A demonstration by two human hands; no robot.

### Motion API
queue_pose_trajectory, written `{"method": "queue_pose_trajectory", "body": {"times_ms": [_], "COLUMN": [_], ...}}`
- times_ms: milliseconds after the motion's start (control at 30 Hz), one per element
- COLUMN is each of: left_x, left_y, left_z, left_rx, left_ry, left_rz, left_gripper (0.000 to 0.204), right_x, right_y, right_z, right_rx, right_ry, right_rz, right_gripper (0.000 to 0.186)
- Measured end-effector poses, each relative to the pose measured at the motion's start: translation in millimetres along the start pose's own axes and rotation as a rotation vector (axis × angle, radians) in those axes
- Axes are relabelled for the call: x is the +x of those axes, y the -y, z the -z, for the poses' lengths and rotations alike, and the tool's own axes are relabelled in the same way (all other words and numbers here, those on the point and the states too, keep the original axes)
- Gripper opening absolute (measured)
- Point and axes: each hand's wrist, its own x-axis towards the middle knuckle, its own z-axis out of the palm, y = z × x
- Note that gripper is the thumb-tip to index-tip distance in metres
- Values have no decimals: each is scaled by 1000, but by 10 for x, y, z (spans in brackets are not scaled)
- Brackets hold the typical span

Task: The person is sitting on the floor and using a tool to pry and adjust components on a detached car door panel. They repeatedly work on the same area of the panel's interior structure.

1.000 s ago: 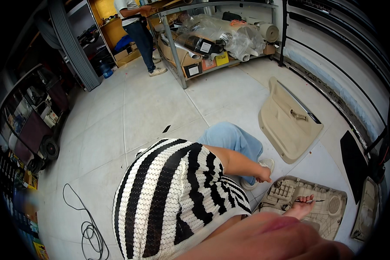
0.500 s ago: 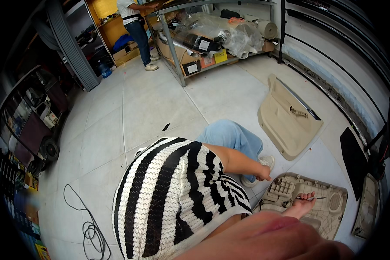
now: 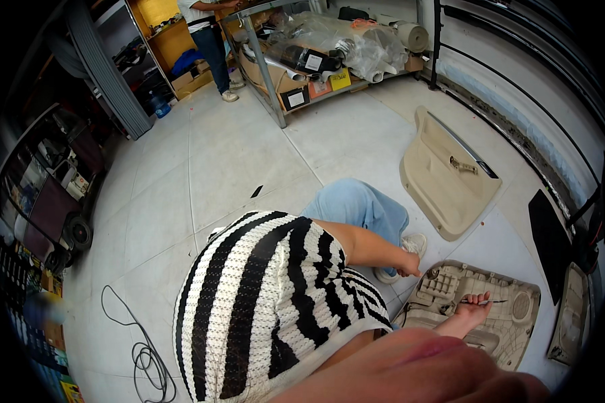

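Note:
A beige car door panel (image 3: pixel 517 349) lies on the floor at the lower right, its ribbed back side facing up. Over its middle, my right hand (image 3: pixel 475 306) is closed around a thin, dark-tipped tool (image 3: pixel 494 301) pointing to the right; its exact kind is too small to tell. My left hand (image 3: pixel 408 264) has its fingers drawn together beside the panel's far left corner, and whatever they hold, if anything, is hidden. Both arms reach out from my black-and-white striped top.
A second beige door panel (image 3: pixel 440 181) lies farther off, with a flat black piece (image 3: pixel 548 245) and a narrow beige panel (image 3: pixel 568 316) at right. A loose cable (image 3: pixel 144 356) coils at left. Behind, a person (image 3: pixel 212 50) stands by a loaded metal rack (image 3: pixel 265 74).
The view has shifted slightly, so the panels sit a little higher. My right hand, still holding the thin tool, has turned slightly over the panel; my left hand stays by the corner.

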Motion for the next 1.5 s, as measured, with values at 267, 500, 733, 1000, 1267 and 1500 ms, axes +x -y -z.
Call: {"method": "queue_pose_trajectory", "body": {"times_ms": [267, 500, 733, 1000, 1267, 1500], "left_x": [-38, -112, -129, -141, -193, -150], "left_y": [13, -17, -6, -35, -73, -74], "left_z": [6, -6, -20, -30, 33, 10], "left_rx": [-5, -46, -65, -85, -52, -60], "left_ry": [52, 9, -4, 2, 42, 18], "left_rz": [4, 12, -1, 4, -7, 5], "left_gripper": [50, 49, 48, 47, 46, 46], "right_x": [16, -11, -10, 30, 14, 45], "right_y": [1, 1, -2, 1, -6, -3], "right_z": [20, 3, 17, 63, 32, 36], "right_rx": [-20, -10, -9, -8, -16, -7], "right_ry": [-18, -11, 5, 8, -7, 0], "right_rz": [13, 8, 0, 4, -3, -10], "right_gripper": [39, 39, 39, 39, 40, 41]}}
